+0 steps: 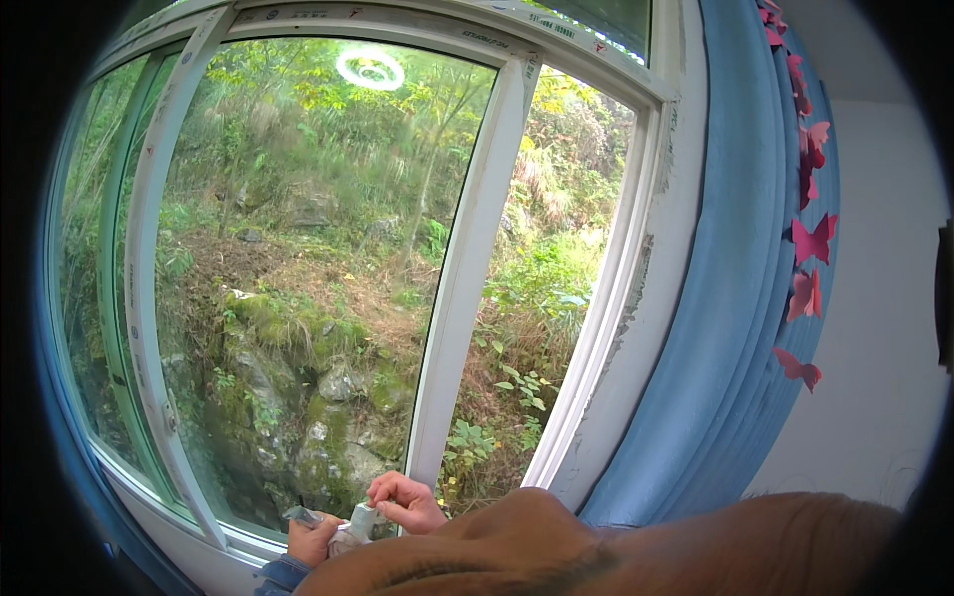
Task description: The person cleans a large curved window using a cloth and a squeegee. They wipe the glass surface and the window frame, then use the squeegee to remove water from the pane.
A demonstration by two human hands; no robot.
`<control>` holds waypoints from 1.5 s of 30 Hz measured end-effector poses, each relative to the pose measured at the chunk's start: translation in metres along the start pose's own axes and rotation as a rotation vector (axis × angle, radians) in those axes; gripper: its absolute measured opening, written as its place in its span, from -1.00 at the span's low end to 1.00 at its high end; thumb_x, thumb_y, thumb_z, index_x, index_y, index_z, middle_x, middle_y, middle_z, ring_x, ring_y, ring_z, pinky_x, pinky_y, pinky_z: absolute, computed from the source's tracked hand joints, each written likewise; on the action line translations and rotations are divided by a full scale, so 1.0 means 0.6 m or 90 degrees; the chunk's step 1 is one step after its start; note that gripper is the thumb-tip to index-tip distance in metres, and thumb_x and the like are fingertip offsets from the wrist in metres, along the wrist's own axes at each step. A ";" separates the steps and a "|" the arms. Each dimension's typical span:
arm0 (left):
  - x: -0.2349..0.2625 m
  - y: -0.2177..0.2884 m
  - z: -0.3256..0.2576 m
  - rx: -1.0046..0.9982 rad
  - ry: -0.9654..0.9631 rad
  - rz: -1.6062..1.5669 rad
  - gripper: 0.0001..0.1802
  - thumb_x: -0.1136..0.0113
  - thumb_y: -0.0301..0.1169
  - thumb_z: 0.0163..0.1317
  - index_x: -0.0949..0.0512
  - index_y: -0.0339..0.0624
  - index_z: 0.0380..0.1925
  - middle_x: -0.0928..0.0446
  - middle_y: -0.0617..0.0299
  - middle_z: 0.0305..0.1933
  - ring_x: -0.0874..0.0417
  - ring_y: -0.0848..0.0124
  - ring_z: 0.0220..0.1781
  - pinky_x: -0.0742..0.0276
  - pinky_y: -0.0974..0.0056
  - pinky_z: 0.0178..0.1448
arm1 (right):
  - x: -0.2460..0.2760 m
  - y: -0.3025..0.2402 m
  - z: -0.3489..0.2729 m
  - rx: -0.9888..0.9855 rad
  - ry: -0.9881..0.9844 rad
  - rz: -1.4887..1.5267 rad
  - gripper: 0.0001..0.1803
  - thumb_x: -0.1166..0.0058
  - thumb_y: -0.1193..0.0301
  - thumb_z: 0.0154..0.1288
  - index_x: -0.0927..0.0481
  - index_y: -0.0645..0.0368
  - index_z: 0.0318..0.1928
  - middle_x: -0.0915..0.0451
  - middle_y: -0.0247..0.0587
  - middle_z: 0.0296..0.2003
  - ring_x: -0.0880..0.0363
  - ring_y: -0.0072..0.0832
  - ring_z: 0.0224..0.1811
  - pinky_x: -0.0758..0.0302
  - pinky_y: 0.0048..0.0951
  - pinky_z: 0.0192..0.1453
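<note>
Low in the picture, in front of the window, my left hand (311, 539) is closed around a crumpled white thing (348, 539), perhaps a cloth or a soft packet. A piece of greyish see-through plastic (302, 516) sticks up out of the same hand. Just to the right, my right hand (405, 500) has its fingers curled in a pinch at the upper end of a small white piece (364, 517) that rises from the bundle. What exactly this white piece is cannot be made out. The lower parts of both hands are partly hidden.
A white-framed sliding window (449, 268) fills the middle, its right section open to a rocky, overgrown slope (298, 298). On the right hangs a blue curtain (740, 248) with pink paper butterflies (815, 238), beside a pale wall (884, 298). The sill (243, 541) runs below the glass.
</note>
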State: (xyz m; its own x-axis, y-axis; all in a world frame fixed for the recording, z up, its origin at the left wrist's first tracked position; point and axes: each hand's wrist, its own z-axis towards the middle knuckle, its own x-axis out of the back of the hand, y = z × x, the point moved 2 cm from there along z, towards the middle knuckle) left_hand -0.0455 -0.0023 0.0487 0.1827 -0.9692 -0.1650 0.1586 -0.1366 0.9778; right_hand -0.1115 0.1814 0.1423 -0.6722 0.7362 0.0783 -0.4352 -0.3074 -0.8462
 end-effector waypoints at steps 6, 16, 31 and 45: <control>-0.024 0.035 0.062 -0.137 -0.009 -0.018 -0.85 -0.18 -0.44 0.17 -0.62 -0.32 -0.42 -0.62 0.23 -0.40 -0.59 0.47 -0.34 -0.51 0.31 -0.21 | 0.049 -0.063 0.038 0.098 0.098 0.193 -0.79 -0.04 0.47 0.22 -0.43 0.26 -0.14 -0.48 -0.15 -0.10 -0.49 -0.40 -0.07 -0.38 -0.33 0.11; -0.031 0.119 0.030 -0.115 0.052 0.000 -0.84 -0.10 -0.43 0.27 -0.58 -0.32 -0.34 -0.59 0.27 -0.38 -0.55 0.56 -0.35 -0.47 0.42 -0.27 | -0.017 -0.064 0.022 -0.012 0.088 0.501 -0.20 -0.06 0.06 0.21 -0.05 0.13 0.34 -0.32 0.03 0.13 -0.31 -0.11 0.23 -0.24 -0.20 0.30; -0.050 0.133 0.025 -0.140 0.002 -0.088 -0.75 -0.05 -0.33 0.36 -0.58 -0.32 -0.25 -0.57 0.35 -0.38 -0.48 0.64 -0.33 -0.45 0.45 -0.27 | -0.061 -0.034 0.032 -0.001 0.057 0.346 0.11 -0.12 -0.14 0.12 0.23 0.13 0.42 -0.19 0.02 0.18 -0.21 -0.20 0.28 -0.13 -0.23 0.37; -0.008 0.110 0.025 -0.165 -0.038 0.083 -0.80 -0.17 -0.33 0.26 -0.56 -0.27 -0.29 -0.56 0.32 -0.41 -0.47 0.62 -0.33 -0.43 0.39 -0.27 | -0.091 -0.040 0.032 -0.057 -0.011 0.216 -0.01 -0.11 0.46 0.21 0.34 0.18 0.43 -0.08 0.09 0.29 -0.11 -0.13 0.39 -0.08 -0.22 0.41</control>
State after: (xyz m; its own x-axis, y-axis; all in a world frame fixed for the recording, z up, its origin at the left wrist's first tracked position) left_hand -0.0505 -0.0098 0.1159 0.1610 -0.9866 -0.0247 0.3821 0.0393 0.9233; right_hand -0.0758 0.1371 0.1682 -0.7798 0.5910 -0.2065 -0.1317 -0.4773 -0.8688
